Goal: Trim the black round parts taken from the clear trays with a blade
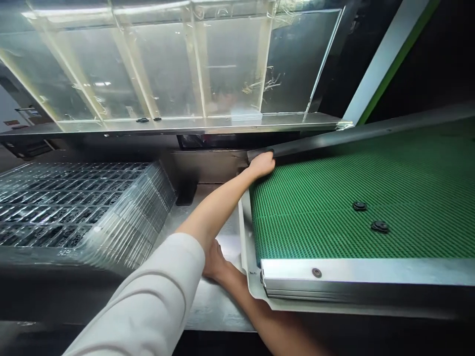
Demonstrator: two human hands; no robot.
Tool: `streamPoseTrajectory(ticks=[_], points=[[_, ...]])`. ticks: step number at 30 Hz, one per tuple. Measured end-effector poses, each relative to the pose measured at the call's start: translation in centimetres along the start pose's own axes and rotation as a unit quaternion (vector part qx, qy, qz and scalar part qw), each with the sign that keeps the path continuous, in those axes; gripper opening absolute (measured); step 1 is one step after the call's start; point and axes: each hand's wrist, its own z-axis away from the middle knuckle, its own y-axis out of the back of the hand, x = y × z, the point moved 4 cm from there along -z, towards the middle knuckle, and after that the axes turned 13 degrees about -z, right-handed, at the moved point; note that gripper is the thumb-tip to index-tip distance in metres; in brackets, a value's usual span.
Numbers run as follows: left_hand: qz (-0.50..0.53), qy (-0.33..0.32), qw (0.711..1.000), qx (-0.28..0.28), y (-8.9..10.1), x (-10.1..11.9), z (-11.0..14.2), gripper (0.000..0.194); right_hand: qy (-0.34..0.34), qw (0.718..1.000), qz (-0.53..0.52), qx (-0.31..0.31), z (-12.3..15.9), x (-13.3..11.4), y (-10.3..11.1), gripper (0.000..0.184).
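Note:
My left hand (262, 164), its white-sleeved arm stretched forward, is at the far left corner of the green conveyor belt (315, 212), beside the belt's metal side rail (319, 141). Its fingers are curled closed, and a bit of something black shows at them, too small to name. My right hand (214, 257) is low over the metal surface left of the belt, mostly behind my left forearm. What its fingers do is hidden. Two small black parts, a farther one (359, 205) and a nearer one (379, 226), lie on the belt, apart from both hands.
A tall stack of clear plastic trays (126, 217) with dark parts inside stands at left. Across the back, transparent panels (159, 69) rise above a metal ledge (222, 123), with small black pieces (142, 119) on it. The belt's near aluminium edge (356, 274) faces me.

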Motion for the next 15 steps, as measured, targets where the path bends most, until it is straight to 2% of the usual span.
streamPoseTrajectory(ticks=[3, 7, 9, 12, 13, 14, 15], points=[[0.137, 0.069, 0.988, 0.027, 0.5, -0.1, 0.1, 0.014, 0.002, 1.000, 0.021, -0.003, -1.4, 1.3, -2.0, 0.008], [0.290, 0.123, 0.949, 0.009, 0.7, 0.8, 0.6, 0.017, 0.013, 1.000, 0.016, 0.010, -1.6, 2.3, -3.2, 0.008], [0.400, 0.140, 0.906, -0.012, 0.6, 1.5, 0.9, 0.020, 0.017, 1.000, 0.008, 0.015, -1.4, 2.4, -3.4, 0.010], [0.562, 0.171, 0.806, -0.068, 0.0, 3.2, 1.7, 0.027, 0.020, 1.000, 0.002, 0.020, -1.2, 2.2, -3.1, 0.013], [0.579, 0.175, 0.791, -0.088, -0.3, 4.0, 2.1, 0.029, 0.021, 1.000, 0.002, 0.021, -1.2, 2.1, -3.0, 0.015], [0.569, 0.170, 0.797, -0.106, -0.6, 4.9, 2.5, 0.030, 0.022, 1.000, 0.004, 0.020, -1.1, 2.0, -2.8, 0.016], [0.543, 0.157, 0.816, -0.122, -1.0, 5.9, 3.0, 0.030, 0.023, 1.000, 0.007, 0.018, -1.1, 1.9, -2.7, 0.016]])
